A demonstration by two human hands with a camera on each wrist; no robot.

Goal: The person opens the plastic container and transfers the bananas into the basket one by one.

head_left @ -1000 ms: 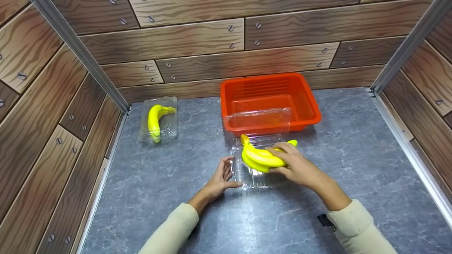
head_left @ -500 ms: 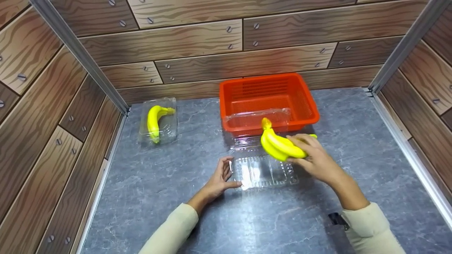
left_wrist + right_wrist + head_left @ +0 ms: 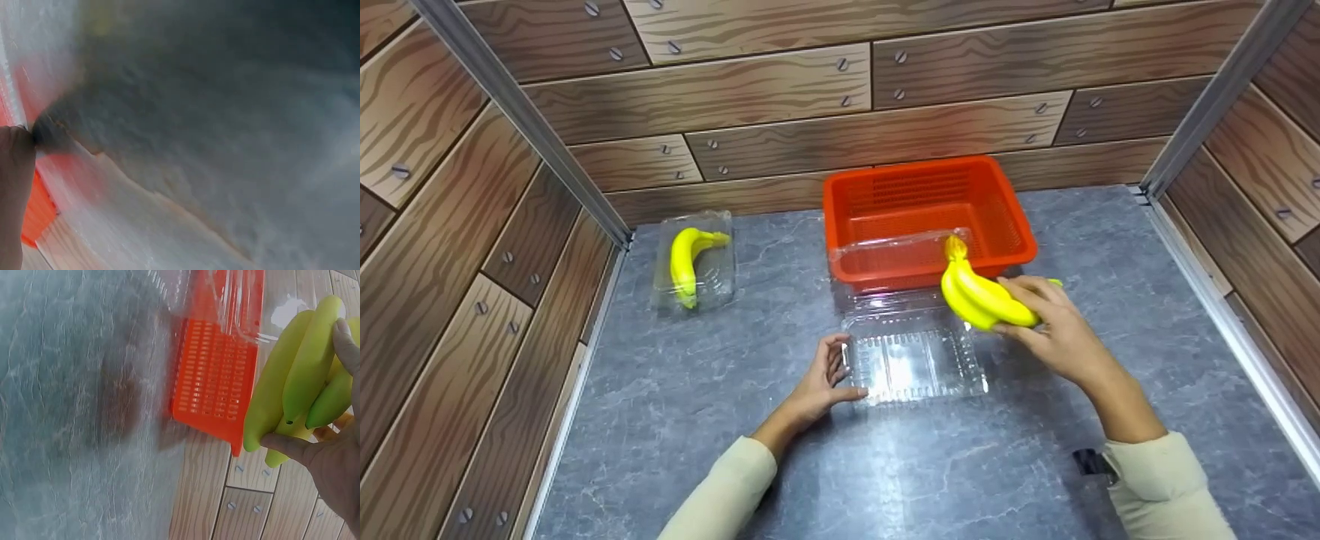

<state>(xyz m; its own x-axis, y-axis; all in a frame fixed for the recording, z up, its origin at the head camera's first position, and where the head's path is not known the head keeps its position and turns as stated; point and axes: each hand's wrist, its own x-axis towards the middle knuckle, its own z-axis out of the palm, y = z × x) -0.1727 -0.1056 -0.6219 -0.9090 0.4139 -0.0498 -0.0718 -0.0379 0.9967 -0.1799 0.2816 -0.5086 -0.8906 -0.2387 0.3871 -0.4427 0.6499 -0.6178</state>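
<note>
A bunch of yellow bananas (image 3: 982, 296) is gripped by my right hand (image 3: 1057, 330), above the right side of an open clear plastic clamshell container (image 3: 919, 367). In the right wrist view, the thumb and fingers wrap the green-tipped lower ends of the bananas (image 3: 306, 365). My left hand (image 3: 825, 382) holds the container by its left side, thumb at the front corner and fingers farther back. The container's raised lid (image 3: 900, 244) stands in front of the red basket. The left wrist view is blurred, with part of a finger at its left edge.
Behind the container, a red plastic basket (image 3: 1012, 217) stands against the wood-patterned back wall (image 3: 780, 157). Another clear container (image 3: 720, 274) with a single banana (image 3: 682, 262) sits at the back left. Metal rails (image 3: 1237, 322) edge the grey marbled table (image 3: 660, 420).
My right hand has carried the bunch of bananas to the right and farther back, off the middle of the container. My left hand has stayed at the container's left side.
</note>
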